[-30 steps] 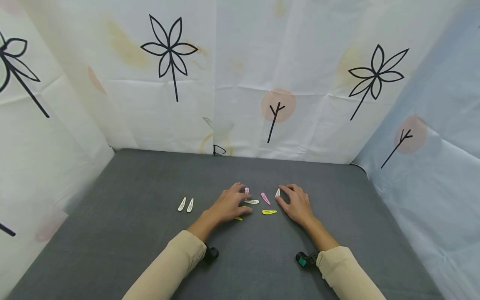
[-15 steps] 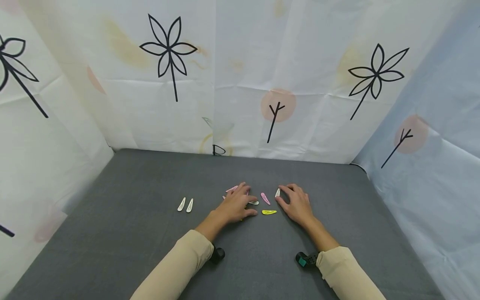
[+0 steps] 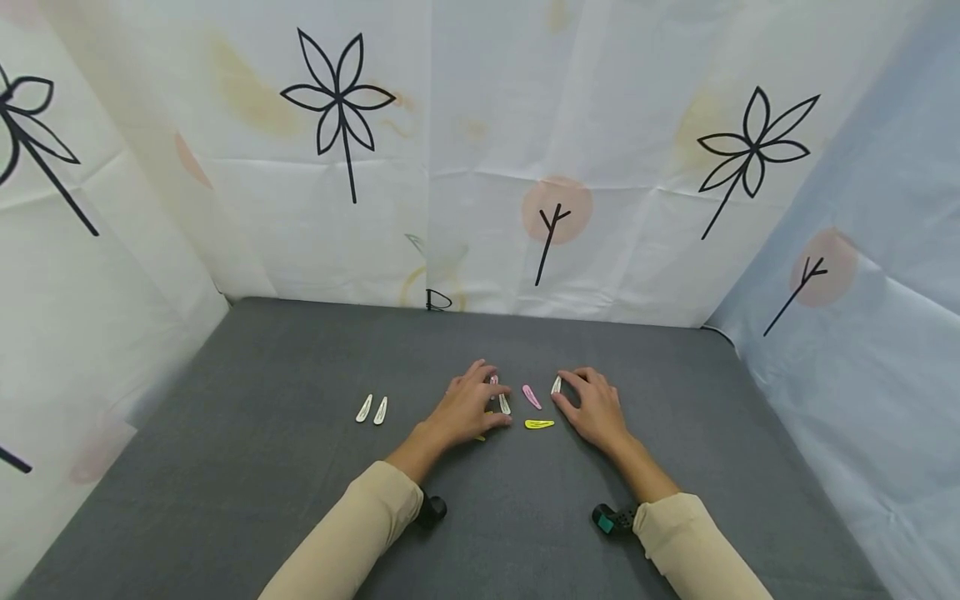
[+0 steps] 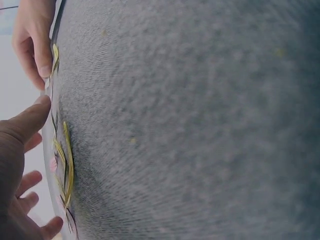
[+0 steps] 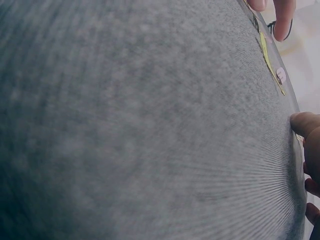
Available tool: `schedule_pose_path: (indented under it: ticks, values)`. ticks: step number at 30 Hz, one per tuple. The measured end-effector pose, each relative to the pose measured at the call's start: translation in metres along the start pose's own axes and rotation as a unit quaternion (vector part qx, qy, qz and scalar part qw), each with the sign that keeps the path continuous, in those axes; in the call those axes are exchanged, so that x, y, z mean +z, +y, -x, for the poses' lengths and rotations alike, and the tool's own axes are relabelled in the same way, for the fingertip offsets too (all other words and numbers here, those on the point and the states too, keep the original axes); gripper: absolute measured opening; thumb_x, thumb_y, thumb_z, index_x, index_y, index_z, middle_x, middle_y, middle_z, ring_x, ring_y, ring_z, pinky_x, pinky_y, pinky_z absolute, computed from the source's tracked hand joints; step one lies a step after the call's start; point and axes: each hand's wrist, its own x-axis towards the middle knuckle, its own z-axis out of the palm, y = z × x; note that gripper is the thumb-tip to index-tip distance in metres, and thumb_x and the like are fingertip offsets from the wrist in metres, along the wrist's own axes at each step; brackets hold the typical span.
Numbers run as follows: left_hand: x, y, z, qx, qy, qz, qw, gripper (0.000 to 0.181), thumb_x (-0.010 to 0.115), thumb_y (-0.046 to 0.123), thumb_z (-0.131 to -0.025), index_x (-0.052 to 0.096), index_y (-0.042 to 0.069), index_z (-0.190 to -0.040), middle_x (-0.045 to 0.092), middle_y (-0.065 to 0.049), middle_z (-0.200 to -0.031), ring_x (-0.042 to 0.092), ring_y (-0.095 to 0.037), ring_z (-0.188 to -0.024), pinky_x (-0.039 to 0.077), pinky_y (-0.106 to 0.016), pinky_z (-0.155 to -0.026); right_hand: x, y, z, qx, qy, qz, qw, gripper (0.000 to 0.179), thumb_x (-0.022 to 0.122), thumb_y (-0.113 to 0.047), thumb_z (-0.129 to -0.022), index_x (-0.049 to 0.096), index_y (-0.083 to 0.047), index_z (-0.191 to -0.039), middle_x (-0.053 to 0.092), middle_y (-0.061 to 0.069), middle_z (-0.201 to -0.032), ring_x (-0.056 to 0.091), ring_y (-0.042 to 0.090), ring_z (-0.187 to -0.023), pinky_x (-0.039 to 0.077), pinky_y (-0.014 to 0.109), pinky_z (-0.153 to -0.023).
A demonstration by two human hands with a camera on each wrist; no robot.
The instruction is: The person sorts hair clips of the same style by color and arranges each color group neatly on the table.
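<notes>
Left hand (image 3: pixel 467 408) low over the clips, fingers loosely bent, thumb parted from them; slim white clip (image 3: pixel 505 406) at the opening, contact uncertain. Right hand (image 3: pixel 597 411): thumb and forefinger at opposite ends of a pale clip (image 3: pixel 557 385); gripped or merely touched, cannot tell. Pink clip (image 3: pixel 532 397) and yellow clip (image 3: pixel 539 424) lie between the hands on the grey worktop (image 3: pixel 300 500). White pair (image 3: pixel 363 408) farther left, side by side.

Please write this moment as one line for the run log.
left hand: at white clip, grip unclear | right hand: pinches second white clip | between: pink clip, yellow clip
</notes>
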Motion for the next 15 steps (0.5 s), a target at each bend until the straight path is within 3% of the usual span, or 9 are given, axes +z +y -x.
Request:
schedule_pose_path:
  ticks: [9, 15]
  values:
    - [0.0015, -0.0013, -0.0027, -0.036, 0.006, -0.021, 0.9991, 0.055, 0.081, 0.044, -0.082, 0.070, 0.012, -0.126, 0.049, -0.014, -0.146, 0.028, -0.034, -0.146, 0.034, -0.062, -0.106, 0.0006, 0.0001, 0.0006, 0.001, 0.003, -0.003, 1.0000, 0.044, 0.073, -0.027, -0.091, 0.066, -0.006, -0.128, 0.059, 0.019, -0.122, 0.053, 0.039, -0.117, 0.039, 0.056, -0.088]
    - [0.0039, -0.0035, -0.0038, -0.038, 0.007, -0.026, 0.9989, 0.054, 0.080, 0.044, -0.082, 0.071, 0.013, -0.125, 0.050, -0.013, -0.144, 0.028, -0.034, -0.146, 0.033, -0.062, -0.106, 0.0005, 0.0003, 0.0003, 0.002, 0.001, -0.002, 1.0000, 0.044, 0.073, -0.027, -0.091, 0.066, -0.006, -0.129, 0.059, 0.019, -0.122, 0.053, 0.039, -0.117, 0.039, 0.056, -0.088]
